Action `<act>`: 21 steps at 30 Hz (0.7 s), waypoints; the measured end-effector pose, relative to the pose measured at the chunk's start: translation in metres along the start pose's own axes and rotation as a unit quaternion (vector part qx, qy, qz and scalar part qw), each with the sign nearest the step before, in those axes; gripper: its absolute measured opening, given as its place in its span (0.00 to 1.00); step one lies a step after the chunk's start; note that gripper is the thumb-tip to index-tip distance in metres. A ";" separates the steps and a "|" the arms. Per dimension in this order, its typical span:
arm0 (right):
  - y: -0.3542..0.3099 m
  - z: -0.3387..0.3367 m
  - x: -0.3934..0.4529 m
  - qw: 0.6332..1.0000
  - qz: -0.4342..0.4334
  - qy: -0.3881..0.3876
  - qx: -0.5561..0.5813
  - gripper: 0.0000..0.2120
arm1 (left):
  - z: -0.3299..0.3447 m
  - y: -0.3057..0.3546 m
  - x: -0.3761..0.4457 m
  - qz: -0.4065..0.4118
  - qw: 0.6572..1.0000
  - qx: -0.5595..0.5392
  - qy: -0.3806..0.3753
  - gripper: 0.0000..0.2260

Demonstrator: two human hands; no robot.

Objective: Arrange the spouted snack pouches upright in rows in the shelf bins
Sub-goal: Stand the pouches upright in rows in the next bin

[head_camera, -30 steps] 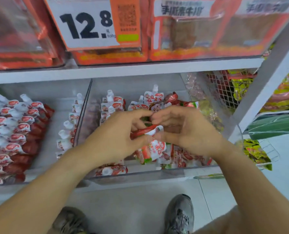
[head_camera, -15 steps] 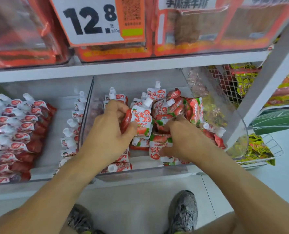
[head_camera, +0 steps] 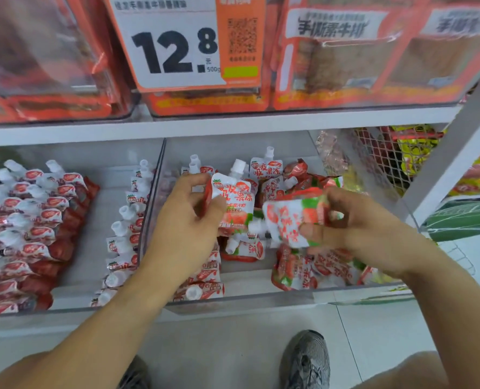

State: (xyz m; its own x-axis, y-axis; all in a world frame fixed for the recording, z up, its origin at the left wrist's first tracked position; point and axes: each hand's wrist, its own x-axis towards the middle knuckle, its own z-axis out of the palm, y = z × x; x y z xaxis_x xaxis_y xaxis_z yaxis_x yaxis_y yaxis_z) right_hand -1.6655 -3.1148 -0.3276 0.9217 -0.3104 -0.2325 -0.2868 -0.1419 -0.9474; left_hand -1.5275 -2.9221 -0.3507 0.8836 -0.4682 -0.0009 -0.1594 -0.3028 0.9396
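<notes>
Above pouches (head_camera: 234,203), price card (head_camera: 177,49) "12.8"

Both forearms reach forward, left hand (head_camera: 188,217) and right hand (head_camera: 353,223) curled, each gripping something.

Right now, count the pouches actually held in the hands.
2. One upright pouch, spout up, is held by the left hand over the middle bin. One sideways pouch, spout pointing left, is gripped by the right hand beside it. None seem hidden behind the fingers.

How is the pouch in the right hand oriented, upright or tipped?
Tipped. The pouch in the right hand lies sideways, its spout pointing left toward the left hand's upright pouch.
</notes>
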 end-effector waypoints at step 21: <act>0.009 0.044 0.012 0.991 -0.104 -0.064 -0.048 0.27 | 0.005 0.009 -0.012 0.068 0.991 -0.064 -0.096 0.13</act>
State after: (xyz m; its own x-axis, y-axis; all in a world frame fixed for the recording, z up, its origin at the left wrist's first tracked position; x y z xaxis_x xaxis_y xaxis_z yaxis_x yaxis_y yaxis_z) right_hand -1.6457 -3.0782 -0.3481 0.9874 -0.1445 -0.0651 -0.1040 -0.2811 -0.9540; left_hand -1.5417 -2.9233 -0.3440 0.7565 -0.6498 0.0746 -0.2029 -0.1247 0.9712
